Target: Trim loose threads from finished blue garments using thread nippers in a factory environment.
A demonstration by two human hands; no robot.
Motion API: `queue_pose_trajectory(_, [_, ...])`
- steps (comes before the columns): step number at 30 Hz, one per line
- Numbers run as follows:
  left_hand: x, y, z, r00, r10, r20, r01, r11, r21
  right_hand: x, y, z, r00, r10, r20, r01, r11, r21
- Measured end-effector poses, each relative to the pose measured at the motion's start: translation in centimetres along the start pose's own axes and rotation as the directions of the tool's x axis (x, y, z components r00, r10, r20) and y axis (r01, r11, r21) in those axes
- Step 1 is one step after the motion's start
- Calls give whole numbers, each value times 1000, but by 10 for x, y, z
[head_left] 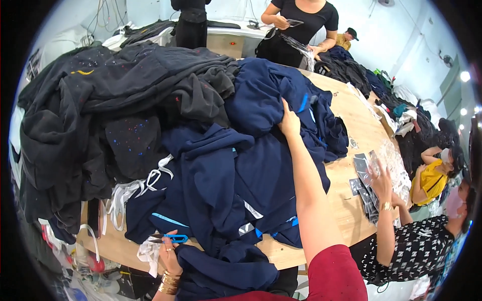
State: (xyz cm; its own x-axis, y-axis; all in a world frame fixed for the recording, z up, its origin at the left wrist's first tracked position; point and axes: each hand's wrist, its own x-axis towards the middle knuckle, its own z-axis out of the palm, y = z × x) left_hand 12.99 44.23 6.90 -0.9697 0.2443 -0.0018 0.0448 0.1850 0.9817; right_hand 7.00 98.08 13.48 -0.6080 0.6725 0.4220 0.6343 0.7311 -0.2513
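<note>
Nearest the lens: dark red sleeve (335, 273) of the person's right arm, bottom edge, forearm running up and across the pile. Right hand (289, 120) far out on top of the navy garment pile (251, 165), fingers closed into the cloth, gripping a fold near a bright blue trim strip. Left hand (169, 256) low at the near table edge, gold bangles (169, 283) on the wrist, fingers curled around small blue-handled thread snips (169, 238); blades point left, lying against navy fabric and a bit of white cloth (149, 253). Whether the blades are apart, cannot tell.

Navy pile covers the middle of the wooden table (351, 125), spills over the near edge. Light blue and grey-white stripes show on several pieces. White straps (131, 189) hang out of the pile's left side. Left and behind it, a bigger heap of black garments (100, 100), some with small coloured speckles, touching the navy pile.

Right side: another person in a black-and-white patterned top (416, 248), hand raised over a stack of dark cards and clear plastic bags (374, 185) on the table's right edge. Beyond, a person in yellow (429, 180), seated low. Far end: a person in black (301, 25) standing, holding a clear plastic bag. More dark clothing along the right table edge (351, 70).
</note>
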Motion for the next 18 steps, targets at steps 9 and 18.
queue_pose_trajectory(9, [9, 14, -19, 974, -208, -84, 162, 911, -379, -99, -78, -110, 965, -184, -187, 257, 809, 529])
queue_pose_trajectory(18, [83, 138, -27, 878, 449, 166, -57, 442, -895, -210, -123, -173, 878, -460, -129, 455, 722, 521])
